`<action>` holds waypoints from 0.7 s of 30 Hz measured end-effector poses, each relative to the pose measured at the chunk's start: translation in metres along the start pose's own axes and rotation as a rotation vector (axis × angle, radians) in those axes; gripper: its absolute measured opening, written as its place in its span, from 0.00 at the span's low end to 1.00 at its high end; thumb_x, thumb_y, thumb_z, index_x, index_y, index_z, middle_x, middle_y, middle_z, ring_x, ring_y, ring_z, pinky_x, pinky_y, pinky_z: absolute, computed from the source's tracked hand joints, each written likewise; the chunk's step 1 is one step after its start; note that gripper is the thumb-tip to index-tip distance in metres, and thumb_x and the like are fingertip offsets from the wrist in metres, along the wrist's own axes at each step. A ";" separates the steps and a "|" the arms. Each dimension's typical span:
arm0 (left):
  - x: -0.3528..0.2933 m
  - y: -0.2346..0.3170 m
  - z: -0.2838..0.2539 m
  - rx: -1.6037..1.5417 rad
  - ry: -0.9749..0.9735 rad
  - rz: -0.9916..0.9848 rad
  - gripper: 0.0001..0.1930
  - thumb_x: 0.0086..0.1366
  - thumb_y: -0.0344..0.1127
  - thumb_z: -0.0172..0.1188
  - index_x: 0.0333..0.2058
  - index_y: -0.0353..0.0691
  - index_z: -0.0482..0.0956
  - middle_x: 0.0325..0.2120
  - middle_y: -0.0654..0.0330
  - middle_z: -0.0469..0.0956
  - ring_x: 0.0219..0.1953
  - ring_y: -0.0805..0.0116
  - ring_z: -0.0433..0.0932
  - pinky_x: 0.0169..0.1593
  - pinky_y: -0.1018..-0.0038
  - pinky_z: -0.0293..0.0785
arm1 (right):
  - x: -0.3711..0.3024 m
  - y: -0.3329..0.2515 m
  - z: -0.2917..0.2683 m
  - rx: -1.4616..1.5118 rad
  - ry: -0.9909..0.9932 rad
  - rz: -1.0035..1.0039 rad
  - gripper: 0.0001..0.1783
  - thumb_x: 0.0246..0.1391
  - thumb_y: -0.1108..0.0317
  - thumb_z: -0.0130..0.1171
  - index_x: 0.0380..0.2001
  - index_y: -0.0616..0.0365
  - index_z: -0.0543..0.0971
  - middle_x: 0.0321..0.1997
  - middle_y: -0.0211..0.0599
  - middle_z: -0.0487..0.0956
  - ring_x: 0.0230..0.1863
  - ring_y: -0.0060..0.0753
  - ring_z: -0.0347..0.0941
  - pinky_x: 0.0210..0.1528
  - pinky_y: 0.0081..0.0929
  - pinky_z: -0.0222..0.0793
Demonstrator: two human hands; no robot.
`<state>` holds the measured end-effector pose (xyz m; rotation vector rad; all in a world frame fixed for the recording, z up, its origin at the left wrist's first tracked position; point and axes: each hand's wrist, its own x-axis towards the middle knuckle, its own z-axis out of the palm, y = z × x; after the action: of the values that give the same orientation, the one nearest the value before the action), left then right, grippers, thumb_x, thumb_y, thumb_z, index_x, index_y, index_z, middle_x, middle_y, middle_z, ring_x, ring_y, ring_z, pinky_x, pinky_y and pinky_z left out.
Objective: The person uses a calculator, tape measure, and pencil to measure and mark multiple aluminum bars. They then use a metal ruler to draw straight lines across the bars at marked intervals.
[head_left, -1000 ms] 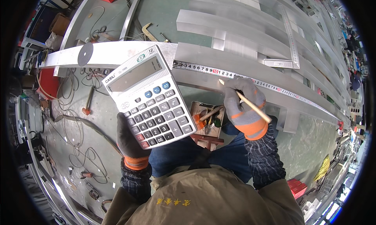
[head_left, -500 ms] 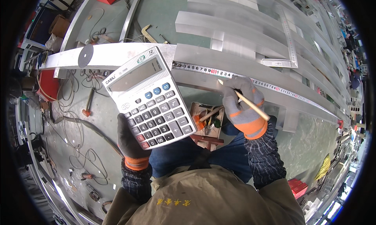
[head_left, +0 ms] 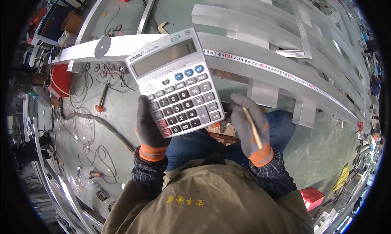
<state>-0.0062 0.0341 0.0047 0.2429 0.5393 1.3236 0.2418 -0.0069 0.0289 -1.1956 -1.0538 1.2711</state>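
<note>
In front of me a large silver calculator (head_left: 175, 85) is held up, tilted, by my left hand (head_left: 150, 122). That hand wears a grey and orange glove and grips the lower left edge. My right hand (head_left: 250, 124), gloved alike, is just right of the calculator's lower corner, closed around a thin pale wooden stick (head_left: 253, 130), perhaps a pencil. Beyond the calculator, a tape measure (head_left: 260, 65) lies stretched along a metal beam (head_left: 232, 67); the calculator covers its left end. A metal square (head_left: 303, 34) rests across the beams farther back.
A dark round disc (head_left: 102, 47) leans on the white beam at left. Cables (head_left: 99, 156) and a hammer (head_left: 102, 99) lie on the floor at left. A wooden box of tools is mostly hidden below the calculator. A red box (head_left: 312, 198) stands at lower right.
My right hand has drawn back from the tape measure toward me, still holding the stick. The calculator and my left hand have shifted right and up, covering the tape's start. The whole view has shifted slightly.
</note>
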 end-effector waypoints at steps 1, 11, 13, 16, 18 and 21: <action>-0.001 -0.002 0.002 0.020 0.005 -0.009 0.27 0.78 0.52 0.49 0.62 0.35 0.72 0.55 0.47 0.81 0.52 0.52 0.84 0.56 0.55 0.83 | -0.003 0.001 0.002 -0.048 -0.041 -0.044 0.22 0.66 0.75 0.57 0.61 0.66 0.70 0.47 0.43 0.84 0.42 0.23 0.79 0.43 0.21 0.77; -0.018 -0.027 -0.010 0.864 0.116 0.173 0.28 0.78 0.55 0.47 0.61 0.37 0.72 0.52 0.51 0.82 0.50 0.58 0.85 0.53 0.62 0.85 | -0.022 0.011 -0.003 -0.207 0.062 -0.021 0.25 0.61 0.77 0.62 0.60 0.67 0.72 0.46 0.41 0.85 0.40 0.21 0.80 0.43 0.21 0.78; -0.020 -0.030 -0.014 0.751 0.144 0.125 0.27 0.78 0.55 0.48 0.61 0.37 0.72 0.52 0.51 0.82 0.50 0.58 0.85 0.53 0.62 0.85 | -0.028 0.009 -0.006 -0.179 0.063 -0.061 0.25 0.62 0.78 0.60 0.62 0.67 0.71 0.46 0.43 0.85 0.41 0.23 0.80 0.45 0.23 0.77; -0.020 -0.031 -0.022 0.534 0.165 0.073 0.27 0.78 0.54 0.49 0.61 0.38 0.73 0.52 0.52 0.82 0.50 0.57 0.85 0.53 0.60 0.84 | -0.030 0.014 -0.017 -0.140 0.080 -0.144 0.24 0.67 0.77 0.53 0.65 0.67 0.67 0.46 0.46 0.85 0.45 0.28 0.80 0.51 0.26 0.77; -0.020 -0.032 -0.021 0.455 0.163 0.050 0.27 0.77 0.54 0.50 0.61 0.38 0.73 0.52 0.52 0.82 0.50 0.56 0.84 0.54 0.59 0.83 | -0.028 0.015 -0.026 0.006 0.145 -0.093 0.24 0.70 0.71 0.51 0.65 0.67 0.67 0.45 0.46 0.85 0.44 0.29 0.80 0.51 0.28 0.77; -0.023 -0.023 -0.003 0.214 0.148 -0.106 0.27 0.77 0.54 0.50 0.61 0.38 0.73 0.53 0.51 0.82 0.51 0.56 0.84 0.55 0.58 0.83 | -0.029 0.011 -0.046 0.086 0.157 -0.181 0.24 0.75 0.60 0.46 0.62 0.69 0.71 0.43 0.43 0.84 0.43 0.29 0.80 0.50 0.29 0.76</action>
<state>0.0090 0.0059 -0.0030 0.2899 0.8105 1.1865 0.2849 -0.0386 0.0146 -1.0904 -0.9600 1.0550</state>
